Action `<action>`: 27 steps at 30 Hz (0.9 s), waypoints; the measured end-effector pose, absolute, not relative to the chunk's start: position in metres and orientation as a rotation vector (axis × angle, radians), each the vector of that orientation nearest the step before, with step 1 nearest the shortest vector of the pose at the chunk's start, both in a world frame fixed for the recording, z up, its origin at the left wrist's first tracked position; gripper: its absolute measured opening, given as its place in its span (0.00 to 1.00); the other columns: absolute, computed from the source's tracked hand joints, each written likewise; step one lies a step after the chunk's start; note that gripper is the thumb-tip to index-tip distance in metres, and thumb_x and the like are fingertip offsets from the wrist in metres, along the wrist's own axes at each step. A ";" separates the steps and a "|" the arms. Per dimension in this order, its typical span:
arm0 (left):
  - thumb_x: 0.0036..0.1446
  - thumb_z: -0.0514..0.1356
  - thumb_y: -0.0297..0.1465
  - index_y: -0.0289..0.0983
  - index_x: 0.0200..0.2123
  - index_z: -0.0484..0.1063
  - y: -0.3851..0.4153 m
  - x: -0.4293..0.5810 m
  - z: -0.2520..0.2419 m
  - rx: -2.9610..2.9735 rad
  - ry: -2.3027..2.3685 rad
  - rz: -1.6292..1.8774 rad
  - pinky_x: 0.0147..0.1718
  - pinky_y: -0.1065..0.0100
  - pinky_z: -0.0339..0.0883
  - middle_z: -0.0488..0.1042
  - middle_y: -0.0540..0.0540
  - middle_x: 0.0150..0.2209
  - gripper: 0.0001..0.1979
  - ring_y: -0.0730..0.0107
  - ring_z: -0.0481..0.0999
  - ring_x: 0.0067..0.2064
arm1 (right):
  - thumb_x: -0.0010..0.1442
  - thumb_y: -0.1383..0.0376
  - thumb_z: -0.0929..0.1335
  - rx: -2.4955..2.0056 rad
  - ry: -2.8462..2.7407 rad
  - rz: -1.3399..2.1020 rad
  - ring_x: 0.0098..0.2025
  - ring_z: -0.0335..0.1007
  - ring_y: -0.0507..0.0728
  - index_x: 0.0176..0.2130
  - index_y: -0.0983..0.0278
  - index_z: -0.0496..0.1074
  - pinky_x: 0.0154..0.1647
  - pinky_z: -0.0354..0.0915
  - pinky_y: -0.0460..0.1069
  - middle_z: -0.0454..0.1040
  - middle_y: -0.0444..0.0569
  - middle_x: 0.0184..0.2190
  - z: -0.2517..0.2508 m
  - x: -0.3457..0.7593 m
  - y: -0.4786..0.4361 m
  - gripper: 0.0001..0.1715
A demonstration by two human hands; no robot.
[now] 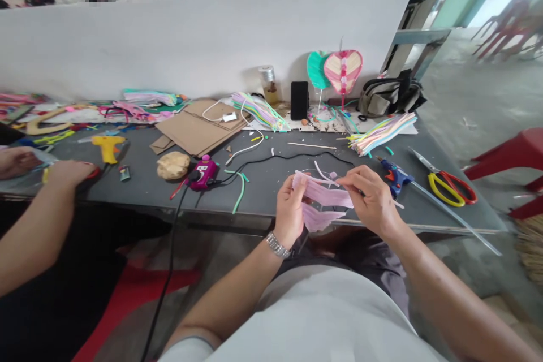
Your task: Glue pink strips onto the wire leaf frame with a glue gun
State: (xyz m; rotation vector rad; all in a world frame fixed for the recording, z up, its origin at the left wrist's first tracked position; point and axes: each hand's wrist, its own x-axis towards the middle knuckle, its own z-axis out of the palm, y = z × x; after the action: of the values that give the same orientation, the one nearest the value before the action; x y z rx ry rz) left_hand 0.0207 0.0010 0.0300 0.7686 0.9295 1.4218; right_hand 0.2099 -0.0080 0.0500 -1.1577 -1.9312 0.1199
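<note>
My left hand (289,210) is closed on the left edge of a lilac piece (324,195), which looks like rows of pipe cleaners bent into a shallow V. Its lower part hangs below, with a gap between the two bands. At the upper right of that piece, the thumb and fingers of my right hand (373,199) pinch a thin pale lilac pipe cleaner (319,171). A blue glue gun (395,176), with a long clear glue stick in it, lies just right of my right hand. Large scissors (447,180) with red and yellow handles lie farther right.
Bundles of pastel pipe cleaners (384,133) lie along the back. Two leaf-shaped fans (343,70), a phone (299,100) and a jar (268,85) stand near the white panel. A purple power socket (203,172) trails black cable. A co-worker's hands (70,172) work at far left.
</note>
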 end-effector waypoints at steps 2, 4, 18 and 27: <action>0.53 0.71 0.50 0.38 0.39 0.79 0.002 0.021 0.028 0.769 0.946 1.422 0.26 0.72 0.67 0.81 0.48 0.32 0.22 0.70 0.77 0.30 | 0.67 0.74 0.63 -1.155 -1.956 0.093 0.39 0.73 0.57 0.43 0.60 0.80 0.42 0.65 0.53 0.75 0.50 0.38 0.047 0.209 -0.008 0.17; 0.54 0.70 0.52 0.38 0.38 0.78 0.003 0.021 0.026 0.771 0.959 1.414 0.27 0.72 0.68 0.82 0.46 0.32 0.23 0.68 0.79 0.31 | 0.67 0.74 0.63 -1.150 -1.989 0.065 0.39 0.73 0.56 0.43 0.60 0.80 0.42 0.64 0.53 0.75 0.50 0.38 0.045 0.208 -0.009 0.17; 0.55 0.69 0.50 0.38 0.36 0.78 0.003 0.019 0.022 0.772 1.018 1.450 0.26 0.71 0.68 0.83 0.45 0.29 0.21 0.66 0.81 0.29 | 0.66 0.77 0.62 -1.184 -2.217 -0.146 0.38 0.67 0.54 0.40 0.60 0.80 0.41 0.54 0.51 0.74 0.48 0.37 0.035 0.201 -0.011 0.19; 0.54 0.70 0.48 0.38 0.32 0.74 0.001 0.018 0.018 0.733 1.057 1.430 0.24 0.74 0.64 0.82 0.47 0.28 0.19 0.71 0.77 0.26 | 0.63 0.79 0.62 -1.207 -2.281 -0.168 0.37 0.64 0.54 0.38 0.60 0.79 0.42 0.52 0.52 0.74 0.48 0.37 0.031 0.198 -0.019 0.20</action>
State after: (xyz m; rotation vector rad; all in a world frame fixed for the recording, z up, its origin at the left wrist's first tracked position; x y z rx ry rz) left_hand 0.0183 0.0009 0.0183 0.7335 1.0567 1.4297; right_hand 0.1978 -0.0191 0.0311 -1.2073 -2.2813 -0.1676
